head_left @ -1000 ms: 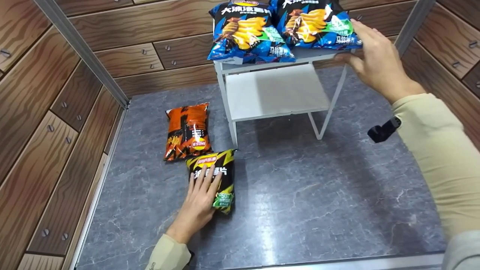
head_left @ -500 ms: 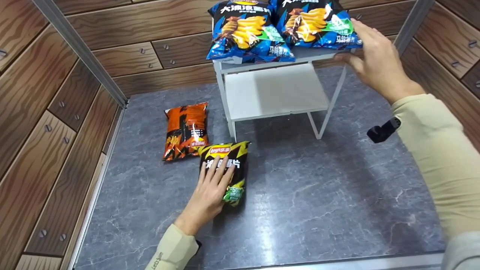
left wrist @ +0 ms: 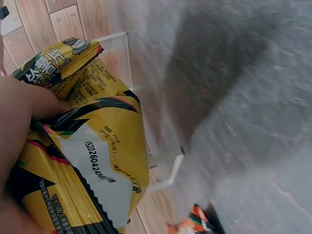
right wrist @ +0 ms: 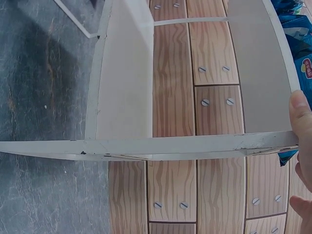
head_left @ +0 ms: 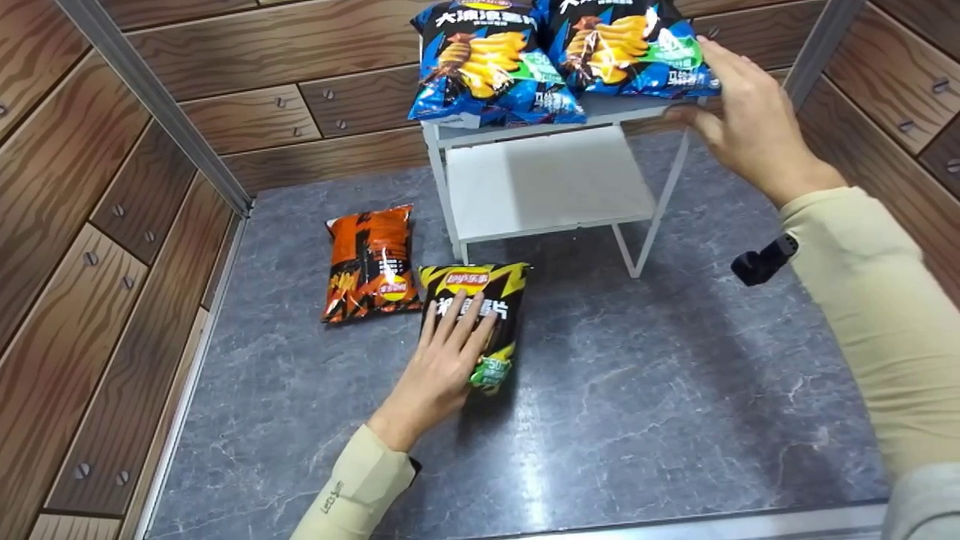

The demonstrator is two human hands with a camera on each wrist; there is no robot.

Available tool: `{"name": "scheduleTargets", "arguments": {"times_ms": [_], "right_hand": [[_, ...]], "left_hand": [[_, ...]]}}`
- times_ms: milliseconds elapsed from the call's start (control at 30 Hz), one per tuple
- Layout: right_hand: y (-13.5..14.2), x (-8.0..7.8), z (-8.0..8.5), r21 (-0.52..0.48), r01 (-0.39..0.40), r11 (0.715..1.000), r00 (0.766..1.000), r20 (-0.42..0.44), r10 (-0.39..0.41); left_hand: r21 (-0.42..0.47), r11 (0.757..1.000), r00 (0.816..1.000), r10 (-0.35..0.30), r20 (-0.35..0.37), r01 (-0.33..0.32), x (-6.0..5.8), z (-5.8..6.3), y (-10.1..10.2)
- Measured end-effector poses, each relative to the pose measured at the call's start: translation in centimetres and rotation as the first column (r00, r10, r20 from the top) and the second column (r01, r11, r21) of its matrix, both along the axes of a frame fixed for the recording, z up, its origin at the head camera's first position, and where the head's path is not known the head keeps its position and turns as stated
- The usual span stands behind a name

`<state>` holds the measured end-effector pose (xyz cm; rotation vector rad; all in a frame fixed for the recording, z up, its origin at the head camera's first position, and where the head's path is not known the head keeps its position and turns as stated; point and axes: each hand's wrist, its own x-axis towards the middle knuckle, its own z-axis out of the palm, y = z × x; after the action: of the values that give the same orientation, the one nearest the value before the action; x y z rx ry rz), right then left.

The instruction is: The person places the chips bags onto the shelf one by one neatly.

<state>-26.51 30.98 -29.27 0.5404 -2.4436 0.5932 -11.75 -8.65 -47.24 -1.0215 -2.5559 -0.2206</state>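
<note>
My left hand (head_left: 442, 367) grips a black and yellow bag of potato chips (head_left: 512, 281) from above, its fingers spread along the front. In the left wrist view the thumb presses into the chip bag's (left wrist: 129, 146) yellow back, and the bag is off the floor. My right hand (head_left: 765, 124) holds the top right corner of a small white shelf rack (head_left: 551, 184), thumb at the front edge. Its fingers lie beside a blue chip bag (head_left: 615, 56). Another blue chip bag (head_left: 484, 67) lies to the left on the same top board.
An orange chip bag (head_left: 367, 259) lies on the grey marbled floor (head_left: 637, 390), left of the rack. Wood-patterned walls (head_left: 240, 64) enclose the floor at the back and sides. A metal strip (head_left: 720, 521) runs along the front edge.
My left hand has carried the black and yellow chip bag right and forward, away from the orange bag's lower side toward the rack. The right hand stays at the rack's corner.
</note>
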Motion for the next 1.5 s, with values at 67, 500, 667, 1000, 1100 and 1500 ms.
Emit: {"name": "scheduleTargets", "arguments": {"times_ms": [67, 500, 667, 1000, 1100, 1500], "right_hand": [[0.0, 0.0, 0.0, 0.001, 0.001, 1.000, 1.000, 0.002, -0.001], [0.0, -0.1, -0.1, -0.003, -0.007, 1.000, 1.000, -0.018, 0.007], [0.0, -0.1, -0.1, -0.003, -0.011, 1.000, 1.000, -0.019, 0.011], [0.1, -0.1, -0.1, -0.003, -0.012, 1.000, 1.000, -0.024, 0.012], [0.3, 0.0, -0.2, -0.003, -0.007, 1.000, 1.000, -0.021, 0.007], [0.0, -0.1, -0.2, -0.010, -0.020, 1.000, 0.999, -0.032, 0.019]], "left_hand": [[-0.004, 1.000, 1.000, -0.012, 0.003, 0.012, -0.1, 0.4, 0.5], [-0.028, 0.997, 0.997, -0.071, -0.042, 0.070, 0.2, 3.2, 3.0], [-0.029, 0.997, 0.994, -0.068, -0.080, 0.066, 0.4, 4.3, 3.8], [-0.031, 0.995, 0.992, -0.093, -0.080, 0.091, -1.2, 6.4, 6.2], [-0.019, 0.996, 0.995, -0.087, -0.058, 0.086, -2.3, 6.7, 6.9], [0.042, 0.999, 0.998, -0.027, 0.052, 0.024, -6.3, 9.3, 9.8]]}}
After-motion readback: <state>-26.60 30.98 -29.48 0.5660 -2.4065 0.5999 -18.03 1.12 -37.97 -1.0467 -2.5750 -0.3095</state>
